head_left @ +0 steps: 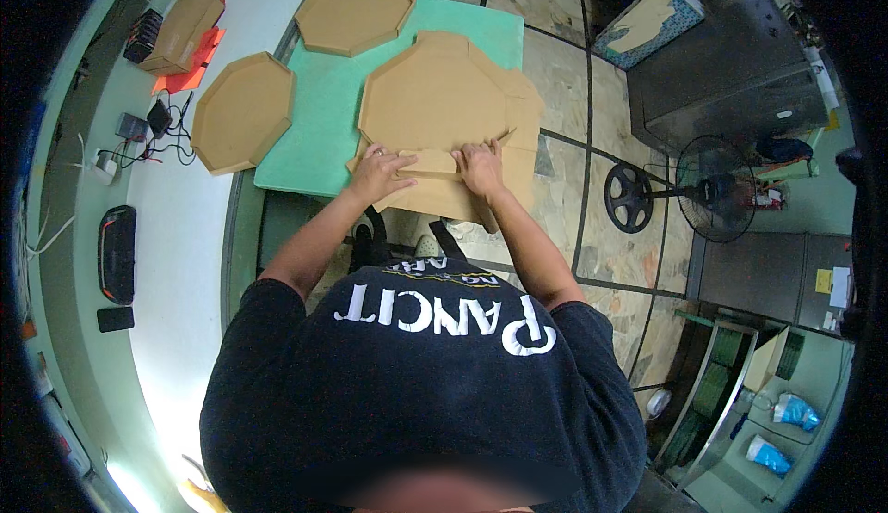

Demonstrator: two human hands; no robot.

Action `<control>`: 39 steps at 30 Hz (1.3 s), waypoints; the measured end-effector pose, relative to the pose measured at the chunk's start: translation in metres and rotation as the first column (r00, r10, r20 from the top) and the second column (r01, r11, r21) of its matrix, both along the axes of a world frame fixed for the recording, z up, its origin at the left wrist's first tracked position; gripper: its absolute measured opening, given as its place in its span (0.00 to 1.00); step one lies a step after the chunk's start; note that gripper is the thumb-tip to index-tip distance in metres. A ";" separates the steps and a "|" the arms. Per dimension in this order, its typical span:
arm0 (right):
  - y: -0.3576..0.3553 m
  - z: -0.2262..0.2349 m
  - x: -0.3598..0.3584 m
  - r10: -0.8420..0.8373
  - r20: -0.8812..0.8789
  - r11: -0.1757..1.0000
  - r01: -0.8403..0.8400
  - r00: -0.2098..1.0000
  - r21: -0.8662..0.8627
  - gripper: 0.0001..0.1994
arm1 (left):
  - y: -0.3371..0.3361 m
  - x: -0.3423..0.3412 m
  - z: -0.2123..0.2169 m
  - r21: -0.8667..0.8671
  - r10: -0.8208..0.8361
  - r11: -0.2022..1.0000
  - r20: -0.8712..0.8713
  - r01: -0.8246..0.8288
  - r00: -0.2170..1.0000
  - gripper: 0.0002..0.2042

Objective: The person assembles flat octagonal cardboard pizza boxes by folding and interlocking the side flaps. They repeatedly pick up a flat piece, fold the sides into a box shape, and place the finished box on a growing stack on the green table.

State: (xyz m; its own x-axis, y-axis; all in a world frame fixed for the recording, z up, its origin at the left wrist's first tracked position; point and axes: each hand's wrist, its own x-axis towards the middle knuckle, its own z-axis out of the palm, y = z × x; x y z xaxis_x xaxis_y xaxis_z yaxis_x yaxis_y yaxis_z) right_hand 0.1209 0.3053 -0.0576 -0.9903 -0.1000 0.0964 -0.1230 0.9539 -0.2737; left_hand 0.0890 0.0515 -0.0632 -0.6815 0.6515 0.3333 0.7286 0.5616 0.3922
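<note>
A brown cardboard box [435,97], partly folded and many-sided, lies on the green table [319,157] in front of me. Its left walls stand up, while flaps on the right and near side are spread out. My left hand [381,174] grips the near flap at its left end, fingers pointing right along the fold. Farther right on the same flap, my right hand [480,169] has its fingers curled over the creased edge. Part of the near flap hangs past the table's front edge. Some fingertips are hidden under the cardboard.
Two folded octagonal cardboard trays, one [356,13] at the far table edge and one [243,113] at the left, lie nearby. A white counter [176,263] with cables and a black speaker [117,254] runs along the left. A standing fan [712,189] is on the right.
</note>
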 end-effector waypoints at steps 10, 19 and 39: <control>-0.006 -0.002 0.011 0.443 -0.135 0.896 -0.433 0.886 0.100 0.11 | 0.010 0.003 -0.011 -0.207 0.065 0.977 0.073 -0.048 0.995 0.14; 0.006 0.094 -0.029 0.280 -0.466 0.959 -0.266 0.840 0.097 0.03 | 0.036 -0.037 0.103 0.225 0.263 0.956 -0.378 -0.187 0.888 0.07; 0.079 0.256 0.048 -0.309 -0.082 0.467 0.076 0.947 -0.881 0.18 | 0.017 -0.082 0.130 0.494 -0.269 0.617 0.864 -0.612 0.426 0.18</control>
